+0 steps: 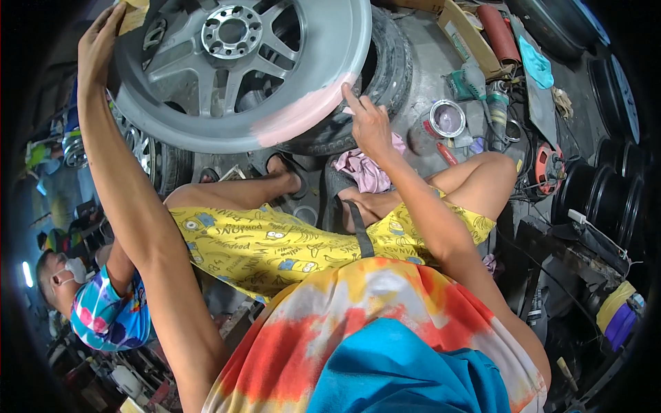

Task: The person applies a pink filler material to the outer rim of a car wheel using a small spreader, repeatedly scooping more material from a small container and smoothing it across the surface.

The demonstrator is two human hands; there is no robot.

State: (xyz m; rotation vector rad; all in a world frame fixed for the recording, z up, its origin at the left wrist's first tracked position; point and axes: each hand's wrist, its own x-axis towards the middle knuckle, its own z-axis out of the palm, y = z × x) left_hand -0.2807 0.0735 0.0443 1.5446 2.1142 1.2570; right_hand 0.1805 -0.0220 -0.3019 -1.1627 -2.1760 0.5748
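Observation:
A grey alloy wheel (169, 127) lies face up before me, with a band of pink coating (303, 113) along its near right rim. At the wheel's far left edge, my left hand (98, 51) is closed on a yellowish piece of sandpaper (135, 16), pressed by the rim. My right hand (372, 129) is at the right edge of the rim, its index fingertip touching the edge beside the pink band. Its fingers are apart, and I see nothing held in them. Under the wheel, a black tire (396, 76) shows on the right.
An open can (447, 118) stands to the right, near a green power tool (468, 81) and a red cylinder (498, 34). A pink cloth (365, 168) lies by my leg. Dark wheels (613, 199) are stacked far right. A masked person (110, 310) sits at the left.

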